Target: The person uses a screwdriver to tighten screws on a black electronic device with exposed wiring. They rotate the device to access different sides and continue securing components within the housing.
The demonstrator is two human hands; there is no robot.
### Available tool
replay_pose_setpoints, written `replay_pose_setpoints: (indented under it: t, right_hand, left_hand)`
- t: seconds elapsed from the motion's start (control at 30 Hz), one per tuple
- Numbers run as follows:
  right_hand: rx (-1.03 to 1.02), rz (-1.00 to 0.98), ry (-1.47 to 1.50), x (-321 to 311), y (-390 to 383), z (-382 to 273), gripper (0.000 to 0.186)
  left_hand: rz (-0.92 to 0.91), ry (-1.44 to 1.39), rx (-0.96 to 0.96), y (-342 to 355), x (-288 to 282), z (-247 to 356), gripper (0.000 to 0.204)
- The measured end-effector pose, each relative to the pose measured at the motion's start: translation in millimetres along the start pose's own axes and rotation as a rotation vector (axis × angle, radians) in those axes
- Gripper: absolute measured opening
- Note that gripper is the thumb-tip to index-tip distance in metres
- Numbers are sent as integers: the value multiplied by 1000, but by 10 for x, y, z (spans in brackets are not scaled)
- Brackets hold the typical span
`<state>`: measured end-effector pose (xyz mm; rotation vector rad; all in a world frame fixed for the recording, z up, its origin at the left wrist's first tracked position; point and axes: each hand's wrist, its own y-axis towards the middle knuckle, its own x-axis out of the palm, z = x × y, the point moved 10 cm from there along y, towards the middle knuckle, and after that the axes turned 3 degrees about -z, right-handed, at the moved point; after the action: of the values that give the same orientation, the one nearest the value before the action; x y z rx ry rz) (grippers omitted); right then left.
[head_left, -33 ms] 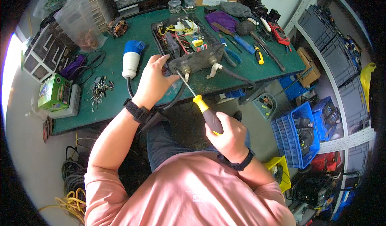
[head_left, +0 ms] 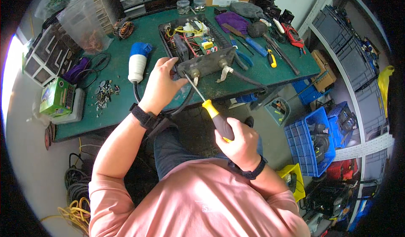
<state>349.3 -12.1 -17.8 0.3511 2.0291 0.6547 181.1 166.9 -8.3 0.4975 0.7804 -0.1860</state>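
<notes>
Left hand (head_left: pixel 162 85) clamped on the near left corner of the opened electrical unit (head_left: pixel 198 47), fingers curled over the front panel edge, thumb out toward 3 o'clock. Right hand (head_left: pixel 241 144) wrapped tight round the handle of a screwdriver (head_left: pixel 206 106); palm hides the butt end.

Screwdriver: yellow collar, dark grip, thin steel shaft. Long axis runs from 5 o'clock at the hand up to 11 o'clock; tip sits at the unit's front panel, just beside the left thumb. Exact contact point too small to make out.

Unit: dark metal case, lid off, circuit board and yellow, red and white wiring exposed. Grey front panel faces the person, with two round terminals. It sits at the near edge of the green workbench (head_left: pixel 118 97), at 12 o'clock from the hands.

At 9 o'clock of the left hand: blue-and-white industrial plug (head_left: pixel 138 62), its black cable passing under the wrist. Further toward 9 o'clock, a scatter of loose screws (head_left: pixel 103 94). At 2 o'clock of the unit: blue-handled pliers (head_left: pixel 255 46). Bench far edge is cut off by clutter.
</notes>
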Motion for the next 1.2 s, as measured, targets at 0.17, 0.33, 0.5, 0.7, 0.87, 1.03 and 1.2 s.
replay_pose_setpoints:
  t: [0.17,0.33,0.5,0.7,0.87,1.03,1.2]
  right_hand:
    - [102,-22,180,6,14,33,30]
    - [218,-76,371,111,-15,186,31]
    - [448,-182,850,409,-125,389,26]
    - [819,-353,1288,572,-273,339,27]
    - [105,-131,329,146,22,-89,43]
    - [250,-148,595,293,-51,-1,43]
    - [877,-363,1502,762,-321,137,35]
  left_hand:
    - [15,-9,18,0,17,-21,66]
    - [12,-5,10,-3,8,-32,66]
    - [-5,143,145,-82,18,115,61]
    - [-226,207,173,-120,75,54,60]
    - [-242,153,208,-156,93,15,63]
    - [-254,137,219,-178,89,29,66]
    - [-252,115,208,-187,89,23,69]
